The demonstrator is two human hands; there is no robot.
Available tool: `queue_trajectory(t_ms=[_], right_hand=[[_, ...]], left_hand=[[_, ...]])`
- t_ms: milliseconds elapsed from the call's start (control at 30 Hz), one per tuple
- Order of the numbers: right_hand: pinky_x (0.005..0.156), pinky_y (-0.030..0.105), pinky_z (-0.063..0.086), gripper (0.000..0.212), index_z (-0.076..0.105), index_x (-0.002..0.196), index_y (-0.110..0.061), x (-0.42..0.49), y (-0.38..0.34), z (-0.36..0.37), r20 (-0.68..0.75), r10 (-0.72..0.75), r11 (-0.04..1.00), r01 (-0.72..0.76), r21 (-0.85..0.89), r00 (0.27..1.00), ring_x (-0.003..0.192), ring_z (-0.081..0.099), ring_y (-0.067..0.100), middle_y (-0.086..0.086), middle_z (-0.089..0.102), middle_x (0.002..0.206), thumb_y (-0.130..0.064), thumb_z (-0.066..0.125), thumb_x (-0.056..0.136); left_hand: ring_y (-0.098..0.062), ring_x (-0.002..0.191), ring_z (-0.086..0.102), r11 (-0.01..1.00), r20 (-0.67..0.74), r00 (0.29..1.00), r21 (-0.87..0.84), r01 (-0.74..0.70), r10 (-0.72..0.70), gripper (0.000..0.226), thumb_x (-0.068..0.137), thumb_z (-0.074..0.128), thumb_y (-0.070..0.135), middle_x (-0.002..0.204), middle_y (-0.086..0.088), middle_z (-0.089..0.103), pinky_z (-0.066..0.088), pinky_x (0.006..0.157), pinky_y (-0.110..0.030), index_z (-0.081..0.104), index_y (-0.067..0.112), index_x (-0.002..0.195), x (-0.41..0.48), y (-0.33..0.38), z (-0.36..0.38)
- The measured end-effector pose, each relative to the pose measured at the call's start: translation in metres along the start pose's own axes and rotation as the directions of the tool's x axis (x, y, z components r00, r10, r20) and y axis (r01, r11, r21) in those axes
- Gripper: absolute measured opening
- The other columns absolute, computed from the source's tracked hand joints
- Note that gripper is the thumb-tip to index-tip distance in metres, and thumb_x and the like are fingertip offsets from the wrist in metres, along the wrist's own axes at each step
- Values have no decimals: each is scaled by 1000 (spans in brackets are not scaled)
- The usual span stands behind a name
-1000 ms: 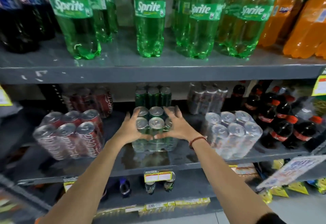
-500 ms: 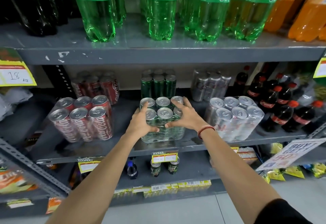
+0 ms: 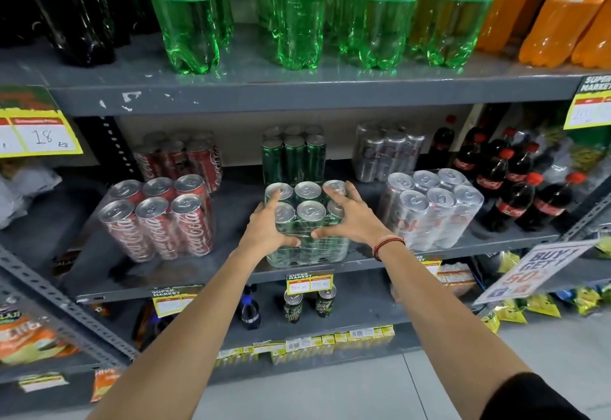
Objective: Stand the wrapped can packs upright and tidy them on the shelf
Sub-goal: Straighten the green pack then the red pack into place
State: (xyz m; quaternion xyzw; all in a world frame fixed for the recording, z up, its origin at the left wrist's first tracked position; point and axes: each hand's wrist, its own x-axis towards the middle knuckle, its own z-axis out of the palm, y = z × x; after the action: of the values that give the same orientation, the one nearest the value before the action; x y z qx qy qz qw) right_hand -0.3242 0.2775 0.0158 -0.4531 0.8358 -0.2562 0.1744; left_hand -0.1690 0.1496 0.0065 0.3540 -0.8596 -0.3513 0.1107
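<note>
Your palms cover both sides of the shrink-wrapped six-pack of green cans point(image 3: 305, 224), so you cannot see how the wrap sits there. The can labels behind the glossy film are hard to read. Your left hand point(image 3: 266, 226) and right hand point(image 3: 353, 218) each press flat against the pack, fingers spread up onto the can tops and thumbs nearly meeting across its front face. The pack stands upright at the front edge of the grey metal middle shelf point(image 3: 231, 279).

Just to its left stands the wrapped pack of red cola cans point(image 3: 158, 221), leaning slightly. To its right is the wrapped pack of silver cans point(image 3: 433, 209). Three more packs stand in shadow at the back, their print blurred.

Above, the green Sprite bottles point(image 3: 299, 13) are cut off at the top. The yellow price tag point(image 3: 309, 283) hangs below the pack, its writing too small to read. Pale floor tiles point(image 3: 545, 347) show at lower right.
</note>
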Motion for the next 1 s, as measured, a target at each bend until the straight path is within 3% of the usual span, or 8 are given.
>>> queue_trajectory(t_ms=[300, 433, 500, 600, 700, 800, 900, 1000], right_hand=[[118, 41, 20, 112, 22, 147, -38, 1, 4, 3, 6, -2, 999, 1, 50, 1000, 146, 15, 27, 8, -9, 160, -53, 84, 55], [117, 39, 17, 111, 23, 147, -39, -2, 4, 2, 12, 2, 996, -3, 86, 1000, 148, 2, 21, 7, -10, 160, -54, 83, 54], [118, 41, 15, 114, 24, 145, -43, -3, 4, 2, 22, 13, 993, -15, 117, 1000, 147, -5, 18, 6, -9, 160, -64, 80, 48], [118, 45, 19, 112, 29, 143, -43, -8, -6, 6, -112, 19, 989, -1, 150, 994, 147, -5, 17, 5, 2, 161, -73, 75, 45], [115, 44, 26, 99, 34, 143, -35, -14, -41, 13, -332, -46, 979, 109, 173, 942, 146, 12, 23, 6, 7, 159, -60, 78, 58], [115, 43, 27, 91, 37, 141, -33, -8, -89, 30, -405, -149, 956, 236, 172, 902, 144, 18, 23, 5, 13, 157, -58, 76, 62], [116, 42, 21, 90, 36, 142, -30, 9, -135, 59, -311, -251, 943, 304, 136, 917, 145, 12, 24, 9, 14, 157, -54, 76, 66], [117, 45, 20, 93, 29, 145, -30, 33, -167, 96, -112, -268, 947, 283, 154, 957, 146, 8, 28, 13, 7, 158, -49, 77, 68]], left_hand=[[-31, 139, 27, 1000, -1, 1000, 5, 8, -8, 124, 55, 88, 35, 153, -15, 25, 31, 110, -47, 6, 31, 149, 2, -8, 4], [-31, 140, 26, 1000, 4, 1000, 8, 1, -1, 123, 57, 87, 35, 154, -14, 21, 31, 109, -48, 5, 32, 149, 1, -7, 4], [-30, 143, 18, 1000, 24, 1000, -14, -10, 10, 122, 60, 86, 32, 158, -14, 10, 27, 110, -47, 2, 34, 149, -3, -6, 1], [-28, 146, 8, 998, -1, 999, -53, -41, 41, 119, 66, 83, 31, 158, -12, -7, 20, 113, -42, -3, 32, 148, -15, -12, -18], [-26, 146, 7, 991, -185, 974, 0, -133, 131, 111, 68, 79, 38, 159, -11, -1, 16, 115, -41, 4, 29, 149, -30, -33, -56], [-26, 146, 5, 990, -341, 930, 84, -115, 137, 105, 68, 78, 41, 159, -9, 3, 12, 115, -41, 13, 27, 149, -38, -65, -103], [-31, 145, 5, 987, -425, 901, 160, -24, 91, 106, 62, 83, 38, 158, -14, 6, 11, 116, -49, 21, 24, 147, -38, -105, -146], [-33, 145, 3, 984, -381, 924, 163, 73, -5, 111, 59, 85, 37, 158, -15, 1, 18, 114, -56, 19, 27, 147, -33, -145, -173]])
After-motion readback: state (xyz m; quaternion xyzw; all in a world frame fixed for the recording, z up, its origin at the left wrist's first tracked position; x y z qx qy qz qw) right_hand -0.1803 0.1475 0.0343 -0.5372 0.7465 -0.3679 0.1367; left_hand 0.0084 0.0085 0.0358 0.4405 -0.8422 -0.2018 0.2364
